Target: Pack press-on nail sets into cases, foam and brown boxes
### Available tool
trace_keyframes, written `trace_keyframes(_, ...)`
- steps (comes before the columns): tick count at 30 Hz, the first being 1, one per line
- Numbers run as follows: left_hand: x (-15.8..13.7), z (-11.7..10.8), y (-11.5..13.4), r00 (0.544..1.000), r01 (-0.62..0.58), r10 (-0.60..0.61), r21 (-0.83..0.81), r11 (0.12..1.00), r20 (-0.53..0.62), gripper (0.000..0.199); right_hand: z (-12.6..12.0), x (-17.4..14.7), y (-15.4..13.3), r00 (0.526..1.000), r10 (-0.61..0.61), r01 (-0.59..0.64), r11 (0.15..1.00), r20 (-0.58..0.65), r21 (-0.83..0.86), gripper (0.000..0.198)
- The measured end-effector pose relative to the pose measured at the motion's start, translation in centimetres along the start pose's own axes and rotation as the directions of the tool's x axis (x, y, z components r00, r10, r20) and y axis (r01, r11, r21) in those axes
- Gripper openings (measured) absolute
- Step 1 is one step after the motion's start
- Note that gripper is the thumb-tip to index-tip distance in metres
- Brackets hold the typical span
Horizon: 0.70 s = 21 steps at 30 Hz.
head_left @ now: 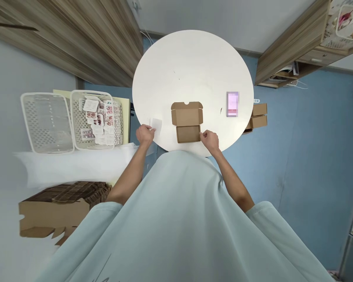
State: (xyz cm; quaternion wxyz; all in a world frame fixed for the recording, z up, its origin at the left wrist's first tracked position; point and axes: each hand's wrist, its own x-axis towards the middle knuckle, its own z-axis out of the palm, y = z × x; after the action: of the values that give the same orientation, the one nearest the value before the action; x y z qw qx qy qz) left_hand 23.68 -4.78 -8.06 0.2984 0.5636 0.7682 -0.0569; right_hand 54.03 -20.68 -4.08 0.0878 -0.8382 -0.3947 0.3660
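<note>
An open brown cardboard box (188, 134) lies near the front edge of the white round table (194, 55), its lid folded back away from me. Nothing shows inside it. My right hand (209, 141) has its fingers closed on the right wall of the box, near the front corner. At the table's left front edge, my left hand (145, 134) pinches a small white translucent sheet or bag (156, 126). What this white piece is exactly, I cannot make out.
A phone (232, 104) lies on the table's right. On my left stand a basket of small carded packs (94, 117), another white basket (48, 123), a white plastic roll or sheet (76, 168) and stacked flat cardboard (55, 213). Small boxes (258, 116) sit beyond the table's right edge.
</note>
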Motion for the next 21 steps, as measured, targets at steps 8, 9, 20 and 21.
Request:
trace_keyframes(8,-7.1,0.3,0.5,0.98,-0.067,0.159,-0.544,0.836,0.123,0.03,0.6,-0.3,-3.1,0.953,-0.241,0.143,0.89,0.181,0.432,0.025)
trace_keyframes(9,-7.9,0.7,0.8,0.971,-0.054,0.183,-0.599,0.799,0.156,0.033,0.7,-0.2,-3.3,0.944,-0.261,0.134,0.864,0.204,0.486,0.031)
trace_keyframes(20,-8.1,6.2,5.8,0.915,0.016,0.235,-0.611,0.792,0.328,0.035,2.8,3.0,-0.4,0.976,-0.102,-0.028,0.82,0.195,0.571,0.034)
trace_keyframes(21,-7.8,6.8,6.2,0.92,0.002,0.213,-0.549,0.836,0.328,0.031,3.0,3.4,-0.2,0.98,-0.061,-0.05,0.85,0.191,0.525,0.03)
